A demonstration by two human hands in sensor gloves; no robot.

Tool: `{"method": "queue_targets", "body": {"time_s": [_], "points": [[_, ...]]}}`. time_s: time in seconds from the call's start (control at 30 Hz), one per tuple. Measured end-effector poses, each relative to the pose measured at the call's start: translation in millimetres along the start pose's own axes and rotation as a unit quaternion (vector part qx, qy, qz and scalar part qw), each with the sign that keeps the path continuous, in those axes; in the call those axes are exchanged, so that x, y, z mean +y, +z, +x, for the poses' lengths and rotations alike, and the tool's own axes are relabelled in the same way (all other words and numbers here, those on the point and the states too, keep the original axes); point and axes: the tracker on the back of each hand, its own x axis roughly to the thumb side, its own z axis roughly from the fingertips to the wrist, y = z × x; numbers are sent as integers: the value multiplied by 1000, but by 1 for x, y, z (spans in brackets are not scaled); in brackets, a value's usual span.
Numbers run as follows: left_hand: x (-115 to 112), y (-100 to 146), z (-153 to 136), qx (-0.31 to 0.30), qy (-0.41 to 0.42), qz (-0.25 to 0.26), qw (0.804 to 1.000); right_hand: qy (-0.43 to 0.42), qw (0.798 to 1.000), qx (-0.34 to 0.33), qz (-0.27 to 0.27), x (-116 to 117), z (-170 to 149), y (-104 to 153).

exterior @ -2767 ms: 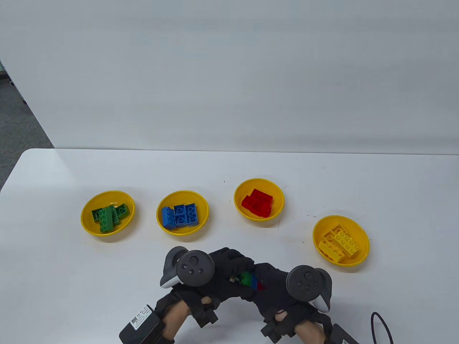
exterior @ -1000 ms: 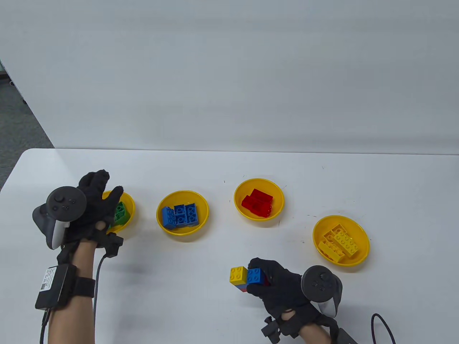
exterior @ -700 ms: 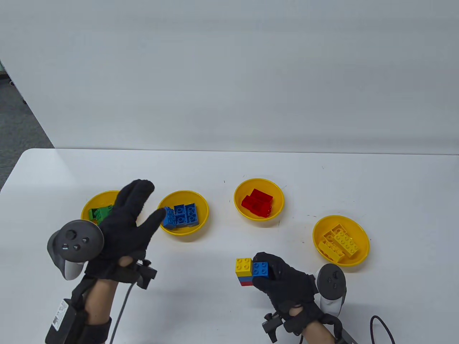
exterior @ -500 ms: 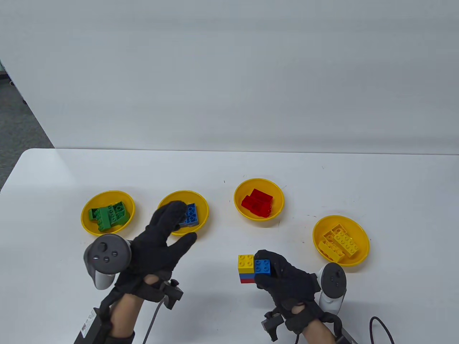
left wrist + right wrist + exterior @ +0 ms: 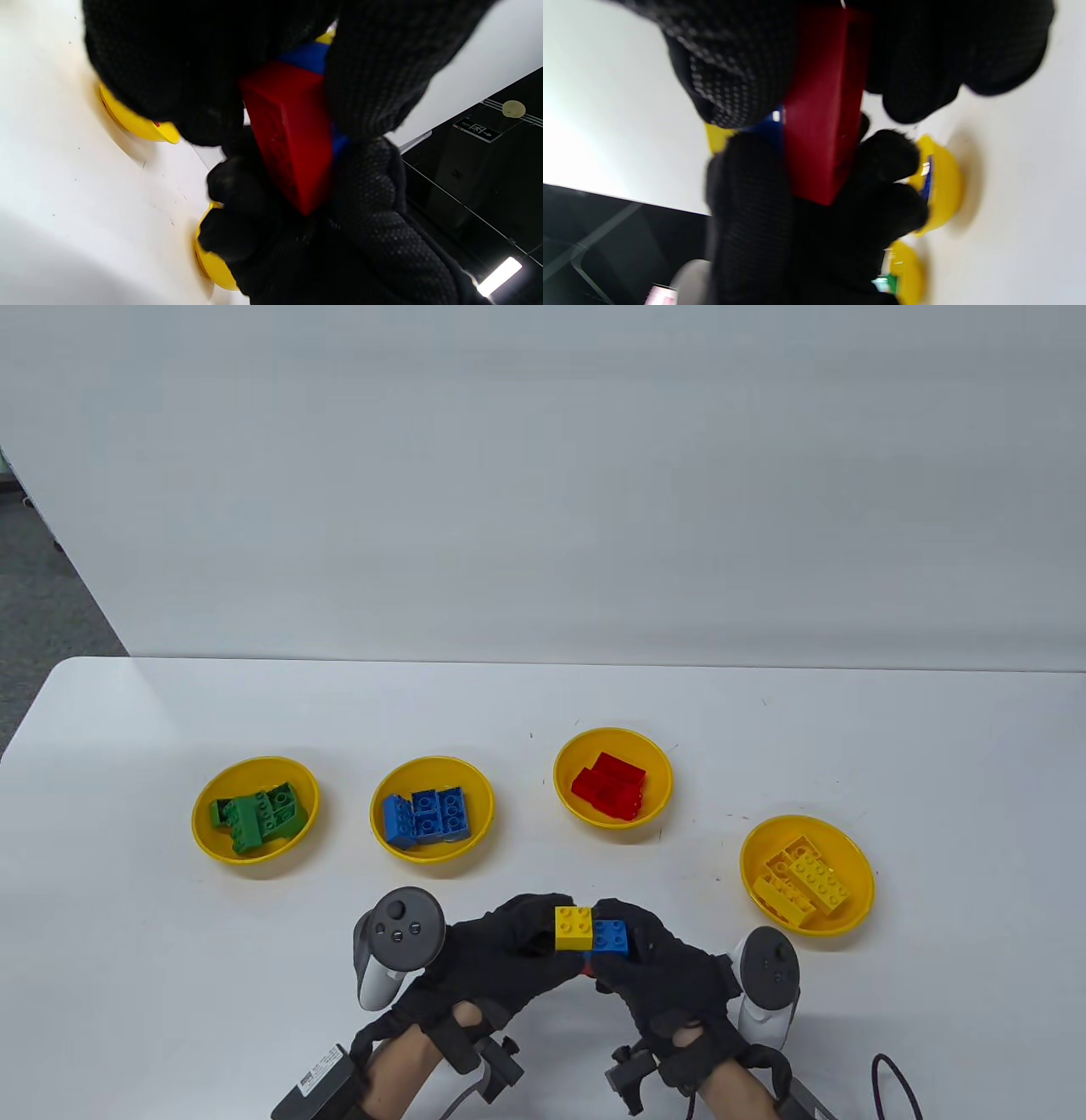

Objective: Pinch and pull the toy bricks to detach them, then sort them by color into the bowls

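Note:
A small stack of joined bricks (image 5: 592,937) hangs just above the table near its front edge: a yellow brick (image 5: 574,927) and a blue brick (image 5: 612,937) side by side on top, with blue and red layers under them. My left hand (image 5: 543,940) grips the yellow end. My right hand (image 5: 632,950) grips the blue end. The left wrist view shows the red bottom brick (image 5: 292,131) squeezed between black gloved fingers (image 5: 169,63). The same red brick (image 5: 823,106) fills the right wrist view, held by fingers (image 5: 738,59) on both sides.
Four yellow bowls stand in a row behind the hands: one with green bricks (image 5: 201,836), one with blue bricks (image 5: 433,766), one with red bricks (image 5: 611,740), and one with yellow bricks (image 5: 806,824) at the right. A black cable (image 5: 891,1073) lies at the front right.
My left hand let go of a green brick in the green bowl, swept back right and took hold of the stack's yellow end. My right hand kept holding the stack and turned it upright.

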Motion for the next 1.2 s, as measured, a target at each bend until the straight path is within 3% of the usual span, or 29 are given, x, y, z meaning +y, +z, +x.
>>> {"method": "queue_targets", "body": {"time_s": [0.1, 0.17, 0.4, 0.53, 0.67, 0.73, 0.83, 0.87, 0.93, 1.03, 1.13, 1.2], "points": [[4, 5, 1, 4, -54, 6, 999, 198, 974, -105, -26, 3, 20, 4], [4, 7, 3, 1, -104, 22, 994, 248, 956, -157, -15, 5, 29, 4], [-9, 6, 11, -13, -174, 16, 985, 239, 954, -178, 43, 12, 26, 0], [-15, 7, 15, -38, -199, 0, 979, 232, 953, -195, 25, 12, 27, 1], [-14, 5, 15, -46, -145, -9, 988, 247, 949, -195, -4, 14, 38, 3], [-13, 7, 16, -63, -169, -21, 983, 208, 964, -168, -8, 6, 35, -2], [-7, 6, 12, -37, -110, -22, 993, 84, 991, -97, -22, -15, 28, -12], [-3, 7, 12, -33, -91, -7, 995, 88, 993, -76, -25, -24, 31, -15], [9, 8, 7, -11, -90, 38, 995, 151, 982, -94, -71, -54, 48, -24], [27, 14, -4, 12, -82, 72, 994, 287, 943, -99, -132, -100, 70, -47], [39, 16, -11, 28, -57, 80, 995, 446, 886, -23, -126, -135, 62, -76], [45, 15, -14, 38, -59, 80, 994, 533, 837, 15, -120, -149, 49, -88]]}}
